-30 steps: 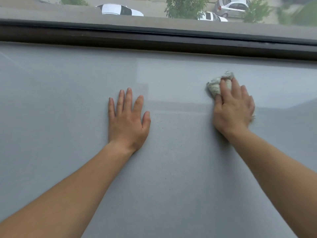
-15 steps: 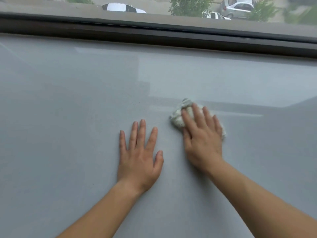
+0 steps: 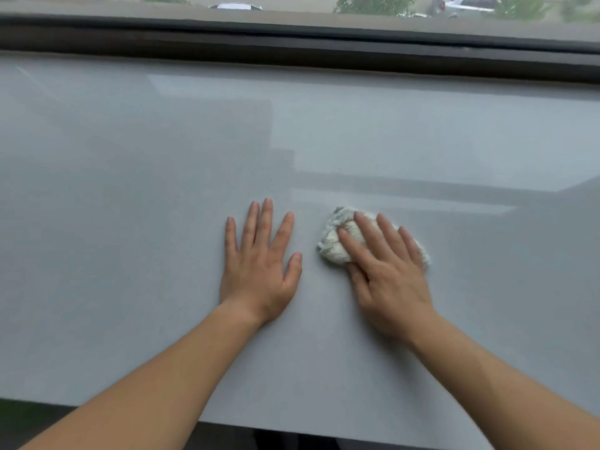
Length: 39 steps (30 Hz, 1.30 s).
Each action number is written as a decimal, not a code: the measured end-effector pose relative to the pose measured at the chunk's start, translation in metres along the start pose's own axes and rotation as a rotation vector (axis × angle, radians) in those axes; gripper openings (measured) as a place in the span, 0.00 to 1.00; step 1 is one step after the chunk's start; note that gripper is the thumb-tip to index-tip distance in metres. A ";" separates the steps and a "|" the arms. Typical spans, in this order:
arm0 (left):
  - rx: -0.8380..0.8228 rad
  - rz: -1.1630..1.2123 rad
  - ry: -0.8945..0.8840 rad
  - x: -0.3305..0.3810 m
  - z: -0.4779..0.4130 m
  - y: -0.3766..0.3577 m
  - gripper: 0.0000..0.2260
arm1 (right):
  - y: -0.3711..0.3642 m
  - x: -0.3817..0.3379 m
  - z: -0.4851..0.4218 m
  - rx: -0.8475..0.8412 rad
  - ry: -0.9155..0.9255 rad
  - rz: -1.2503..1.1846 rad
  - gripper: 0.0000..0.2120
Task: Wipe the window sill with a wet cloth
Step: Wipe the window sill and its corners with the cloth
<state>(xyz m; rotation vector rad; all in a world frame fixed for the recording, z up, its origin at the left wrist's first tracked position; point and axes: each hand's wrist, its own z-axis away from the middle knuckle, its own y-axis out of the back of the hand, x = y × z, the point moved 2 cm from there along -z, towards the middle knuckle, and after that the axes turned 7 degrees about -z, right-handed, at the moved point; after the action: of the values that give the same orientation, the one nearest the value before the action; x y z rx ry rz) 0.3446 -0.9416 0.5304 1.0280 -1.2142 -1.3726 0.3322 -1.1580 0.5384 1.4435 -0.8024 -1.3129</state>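
Cloth [image 3: 331,249] beneath right hand [image 3: 388,282], beside left hand [image 3: 259,272]

No legible text, labels, brands, numbers or signs: not on the window sill [image 3: 130,222], the cloth [image 3: 334,250], nor the cars [image 3: 470,2] at upper right.

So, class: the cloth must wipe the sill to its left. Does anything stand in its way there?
Yes: the left hand lies flat on the window sill just left of the cloth, a narrow gap apart. The right hand presses the cloth from above. Nothing else visible blocks that side.
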 end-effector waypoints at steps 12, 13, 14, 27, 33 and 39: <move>0.246 0.524 0.002 -0.012 0.008 0.010 0.21 | -0.021 -0.041 0.083 0.008 0.077 -0.018 0.25; 0.267 0.561 -0.004 -0.016 0.013 0.011 0.19 | -0.019 -0.031 0.080 0.025 0.030 -0.001 0.25; 0.271 0.554 -0.016 -0.018 0.019 0.011 0.18 | -0.015 -0.022 0.075 0.053 -0.063 -0.001 0.25; 0.067 0.091 -0.151 -0.014 0.089 -0.010 0.29 | -0.018 -0.029 0.110 0.066 -0.198 -0.014 0.26; 0.083 0.101 -0.143 -0.017 0.089 -0.012 0.29 | -0.042 -0.098 0.151 0.097 -0.102 -0.045 0.26; 0.108 0.142 -0.096 -0.012 0.090 -0.007 0.29 | -0.022 -0.034 0.166 0.003 -0.007 0.017 0.25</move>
<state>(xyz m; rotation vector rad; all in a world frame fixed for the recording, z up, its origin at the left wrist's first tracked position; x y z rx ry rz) 0.2574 -0.9162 0.5354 0.9395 -1.4183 -1.2691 0.1612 -1.1575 0.5402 1.4323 -0.8194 -1.3047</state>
